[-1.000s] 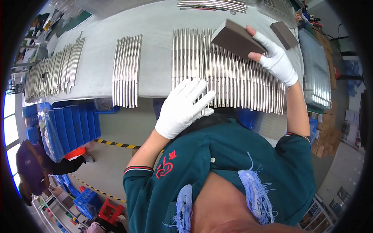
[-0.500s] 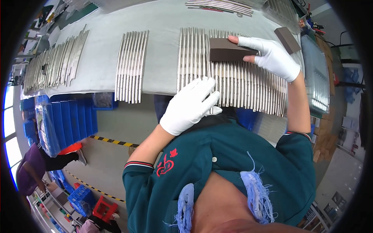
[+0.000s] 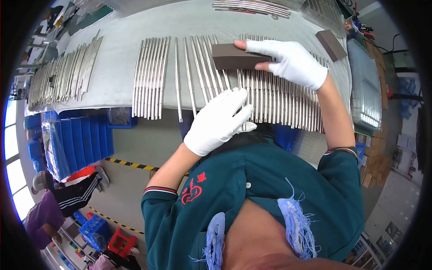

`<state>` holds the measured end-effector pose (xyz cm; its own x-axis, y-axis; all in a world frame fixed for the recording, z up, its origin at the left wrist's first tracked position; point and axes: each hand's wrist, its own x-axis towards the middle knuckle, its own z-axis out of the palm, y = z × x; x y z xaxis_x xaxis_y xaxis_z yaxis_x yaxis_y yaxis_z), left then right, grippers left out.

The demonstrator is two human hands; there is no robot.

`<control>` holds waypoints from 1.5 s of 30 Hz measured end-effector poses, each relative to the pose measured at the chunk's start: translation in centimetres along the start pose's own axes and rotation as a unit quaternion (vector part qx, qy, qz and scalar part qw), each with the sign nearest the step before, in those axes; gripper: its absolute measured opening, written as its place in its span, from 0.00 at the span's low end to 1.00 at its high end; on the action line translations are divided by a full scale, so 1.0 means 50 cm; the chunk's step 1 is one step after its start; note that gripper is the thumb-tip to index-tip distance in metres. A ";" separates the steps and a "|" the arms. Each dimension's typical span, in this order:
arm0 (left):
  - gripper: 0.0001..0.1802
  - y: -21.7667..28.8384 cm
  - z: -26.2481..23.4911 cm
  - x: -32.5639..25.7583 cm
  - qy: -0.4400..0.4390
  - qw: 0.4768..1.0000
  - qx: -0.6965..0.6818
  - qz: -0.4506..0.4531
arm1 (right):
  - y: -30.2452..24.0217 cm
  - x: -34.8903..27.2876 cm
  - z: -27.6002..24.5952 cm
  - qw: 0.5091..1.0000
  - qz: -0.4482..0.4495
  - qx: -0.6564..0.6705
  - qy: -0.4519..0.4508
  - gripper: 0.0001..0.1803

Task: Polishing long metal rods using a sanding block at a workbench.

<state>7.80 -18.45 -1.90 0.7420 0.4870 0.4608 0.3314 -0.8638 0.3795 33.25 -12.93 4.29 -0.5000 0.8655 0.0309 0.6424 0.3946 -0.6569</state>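
Observation:
My right hand [image 3: 292,60], in a white glove with bare thumb and fingertip, grips a brown rectangular block [image 3: 240,57]. The block lies across the upper part of a row of slim silver metal rods [image 3: 279,99]. Over the near ends of the rods is my white-gloved left hand [image 3: 219,120], its fingers stretched out and covering parts of several rods. Just left of the block, several loose rods [image 3: 196,72] lie spread and slightly slanted. Farther left is a close-set group of rods [image 3: 150,78].
More rods [image 3: 67,74] lie at the table's far left, and others [image 3: 252,6] at the back. A second brown block [image 3: 332,46] sits at right. Clear plastic trays [image 3: 366,90] stand beside the table, blue bins [image 3: 85,139] below left. Another person [image 3: 54,207] is at lower left.
My right hand and the block have moved left across the rods. Several rods have spread apart to the left. My left hand has barely moved. The other person's posture has changed.

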 end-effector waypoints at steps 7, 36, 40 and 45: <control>0.24 0.000 -0.003 -0.003 -0.027 0.999 0.000 -0.016 | 0.042 -0.052 -0.054 1.000 0.002 -0.001 -0.023 0.35; 0.27 -0.120 0.007 0.040 0.035 0.911 0.327 -0.250 | 0.304 -0.158 -0.060 0.761 0.037 -0.001 0.648 0.43; 0.23 -0.084 0.029 0.056 0.038 0.914 0.319 -0.246 | 0.295 -0.151 -0.062 0.754 0.023 0.021 0.656 0.43; 0.25 -0.061 0.029 0.067 0.001 0.917 0.289 -0.276 | 0.277 -0.155 -0.066 0.764 0.040 -0.030 0.643 0.42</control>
<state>10.12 -14.37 -2.66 0.3672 0.8699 0.3291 0.9099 -0.4094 0.0668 47.93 -13.14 -2.55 0.5014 0.4606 0.7324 0.6864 0.3035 -0.6609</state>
